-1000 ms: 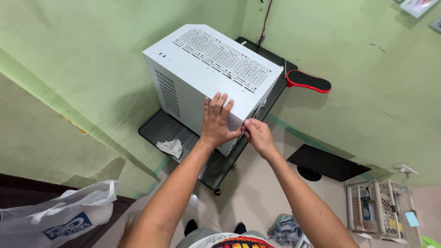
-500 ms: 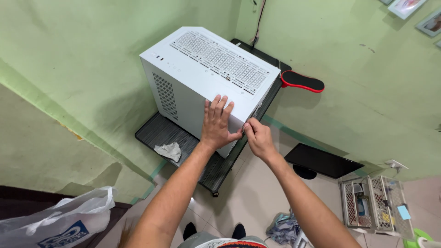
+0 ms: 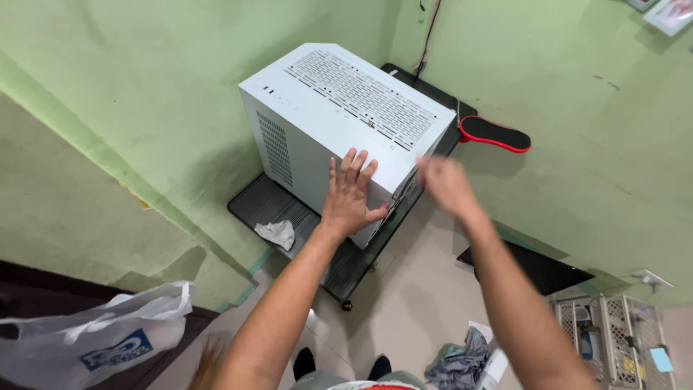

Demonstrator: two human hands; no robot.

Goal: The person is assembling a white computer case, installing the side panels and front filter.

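case: white computer case (image 3: 339, 123), vented top panel, stands on a low black wheeled surface (image 3: 271, 206) in the corner of the green walls
case tilt: sits skewed to the surface edges, near corner pointing at the person
left hand: left hand (image 3: 349, 198) flat on the near side panel, fingers (image 3: 354, 165) spread and straight, palm pressing, grasping nothing
right hand: right hand (image 3: 444, 184) just beside the case's near right corner, blurred; looks loose and holds nothing, can't tell whether it touches the panel
surface extras: crumpled white rag (image 3: 276, 233) on the surface, left of the case base
behind: red-and-black pad (image 3: 495, 134) sticking out at the right, cable (image 3: 428, 36) running up the wall corner
floor: black flat panel (image 3: 538, 267) right of the surface, white wire basket (image 3: 613, 339) far right, grey cloth heap (image 3: 462, 357) near the person's feet
left edge: white plastic bag (image 3: 86, 336) with blue print
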